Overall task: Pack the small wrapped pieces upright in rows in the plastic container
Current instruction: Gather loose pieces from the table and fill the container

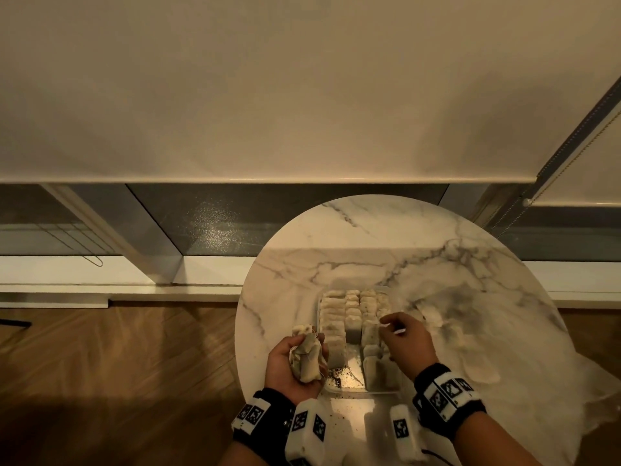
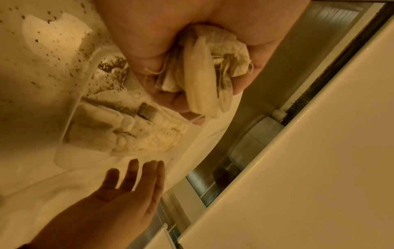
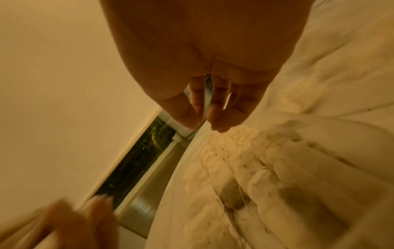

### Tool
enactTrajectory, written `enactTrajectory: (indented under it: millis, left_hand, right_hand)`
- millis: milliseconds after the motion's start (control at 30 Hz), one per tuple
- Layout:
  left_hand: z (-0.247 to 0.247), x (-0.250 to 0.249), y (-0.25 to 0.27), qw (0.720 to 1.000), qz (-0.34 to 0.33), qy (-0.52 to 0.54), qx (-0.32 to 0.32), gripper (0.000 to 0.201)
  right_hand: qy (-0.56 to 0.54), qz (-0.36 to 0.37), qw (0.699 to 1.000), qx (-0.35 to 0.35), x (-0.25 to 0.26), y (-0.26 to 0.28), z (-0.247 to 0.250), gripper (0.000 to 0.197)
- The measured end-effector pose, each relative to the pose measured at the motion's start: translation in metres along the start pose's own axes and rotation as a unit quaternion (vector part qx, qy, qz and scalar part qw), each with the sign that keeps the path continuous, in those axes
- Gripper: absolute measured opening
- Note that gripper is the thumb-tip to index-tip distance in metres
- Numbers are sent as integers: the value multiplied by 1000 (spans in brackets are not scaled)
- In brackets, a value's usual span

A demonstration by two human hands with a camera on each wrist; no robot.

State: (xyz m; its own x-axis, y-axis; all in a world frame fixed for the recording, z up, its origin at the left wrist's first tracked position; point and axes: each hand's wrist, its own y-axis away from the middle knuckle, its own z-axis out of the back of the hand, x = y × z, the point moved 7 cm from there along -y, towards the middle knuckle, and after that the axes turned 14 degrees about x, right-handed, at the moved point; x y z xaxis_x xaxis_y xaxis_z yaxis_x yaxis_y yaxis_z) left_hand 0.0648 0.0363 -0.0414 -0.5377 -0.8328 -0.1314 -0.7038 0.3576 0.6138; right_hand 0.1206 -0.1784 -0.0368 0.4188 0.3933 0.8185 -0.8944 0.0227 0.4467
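Left hand (image 1: 295, 359) curled round a bunch of wrapped pieces (image 1: 307, 359), palm up, just left of the container (image 1: 359, 391). Right hand (image 1: 405, 344) over the container's right rows (image 1: 353, 317), fingers (image 2: 149, 170) straight and loosely spread, holding nothing. Rows of pieces upright between the hands; dark crumbs (image 1: 336, 381) at the near corner, on a marble table (image 1: 470, 264).

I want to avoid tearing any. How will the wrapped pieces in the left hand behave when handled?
The bunch of wrapped pieces looks soft and crumpled in the left hand, so probably floppy and light. Dark specks scattered by the plastic container suggest they may leak if squeezed.
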Motion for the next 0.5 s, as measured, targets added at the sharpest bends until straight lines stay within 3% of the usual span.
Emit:
enactTrajectory:
  millis: [167, 333, 500]
  left_hand:
    - [-27, 17, -7, 1000, 4, 17, 11, 24]
    - [-50, 32, -10, 1000, -18, 7, 12, 26]
    - [-58, 41, -13, 1000, -30, -3, 2, 20]
  right_hand:
    - [30, 87, 989, 119, 24, 44, -12, 10]
    - [-95, 91, 970, 205, 53, 65, -13, 13]
    - [-79, 106, 971, 199, 62, 71, -8, 19]
